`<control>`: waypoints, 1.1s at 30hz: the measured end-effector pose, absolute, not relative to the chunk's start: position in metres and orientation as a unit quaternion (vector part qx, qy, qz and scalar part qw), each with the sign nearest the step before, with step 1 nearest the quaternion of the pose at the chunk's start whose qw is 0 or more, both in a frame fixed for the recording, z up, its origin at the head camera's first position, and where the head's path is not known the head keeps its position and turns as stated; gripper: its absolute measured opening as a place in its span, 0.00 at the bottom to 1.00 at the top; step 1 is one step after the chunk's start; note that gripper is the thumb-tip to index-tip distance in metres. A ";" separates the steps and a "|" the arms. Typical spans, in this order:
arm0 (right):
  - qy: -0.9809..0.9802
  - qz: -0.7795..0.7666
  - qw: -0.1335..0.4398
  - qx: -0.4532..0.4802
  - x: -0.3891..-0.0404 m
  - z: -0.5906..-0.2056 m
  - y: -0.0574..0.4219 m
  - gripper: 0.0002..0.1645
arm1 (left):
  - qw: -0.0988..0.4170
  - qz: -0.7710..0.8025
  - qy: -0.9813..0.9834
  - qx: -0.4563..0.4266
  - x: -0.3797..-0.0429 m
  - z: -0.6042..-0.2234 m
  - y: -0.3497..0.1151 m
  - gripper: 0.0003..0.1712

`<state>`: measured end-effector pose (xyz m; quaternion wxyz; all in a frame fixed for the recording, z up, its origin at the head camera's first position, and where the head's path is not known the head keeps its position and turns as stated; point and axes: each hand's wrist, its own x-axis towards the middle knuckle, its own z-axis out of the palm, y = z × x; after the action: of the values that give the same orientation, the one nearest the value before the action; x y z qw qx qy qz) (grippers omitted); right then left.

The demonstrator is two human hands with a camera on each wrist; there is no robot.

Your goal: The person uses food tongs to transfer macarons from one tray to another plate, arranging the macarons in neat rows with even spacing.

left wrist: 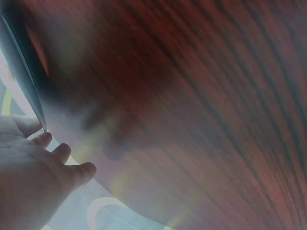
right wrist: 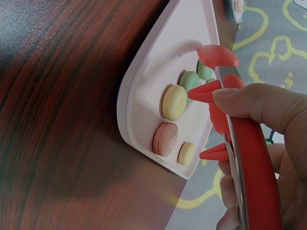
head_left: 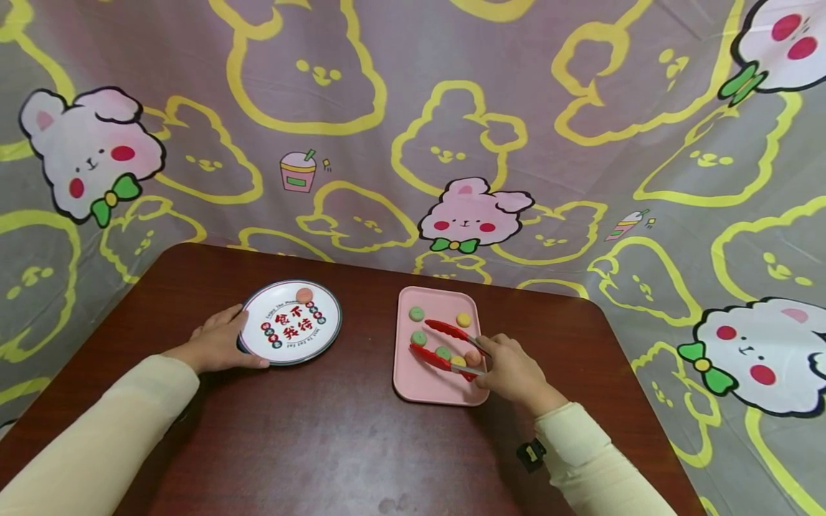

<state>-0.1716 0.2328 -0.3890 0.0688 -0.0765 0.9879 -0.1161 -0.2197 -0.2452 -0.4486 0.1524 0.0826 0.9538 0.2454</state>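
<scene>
My left hand (head_left: 221, 344) holds the rim of a round white plate (head_left: 284, 352) with red printed characters, its thumb along the near edge. One pink macaron (head_left: 304, 295) lies on the plate's far part. With my right hand (head_left: 514, 369) I grip red-tipped metal tongs (head_left: 431, 357), their arms spread above a pink rectangular tray (head_left: 429, 391). On the tray are green macarons (head_left: 416, 314), yellow macarons (right wrist: 174, 102) and a pink macaron (right wrist: 165, 139). Nothing is pinched between the tong tips. The tongs partly cover several macarons in the right wrist view.
Plate and tray stand apart on a dark reddish-brown wooden table (head_left: 310, 444). Behind it hangs a curtain (head_left: 361, 172) with yellow outlines and cartoon animals, meeting the table's far edge. A dark band (head_left: 532, 454) sits at my right wrist.
</scene>
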 end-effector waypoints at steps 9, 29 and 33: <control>0.989 -0.103 0.080 -0.070 -0.173 -0.386 0.232 0.45 | 0.158 0.248 0.953 0.077 -0.220 -0.448 -0.245 0.76; 0.986 -0.103 0.103 -0.079 -0.178 -0.382 0.231 0.41 | 0.161 0.244 0.953 0.077 -0.221 -0.448 -0.245 0.75; 0.984 -0.110 0.111 -0.084 -0.179 -0.382 0.231 0.40 | 0.162 0.244 0.953 0.076 -0.220 -0.447 -0.244 0.75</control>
<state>-0.1792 0.2310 -0.3816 0.1115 -0.0841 0.9840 -0.1103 -0.2200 -0.2443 -0.4467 0.1621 0.0760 0.9531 0.2441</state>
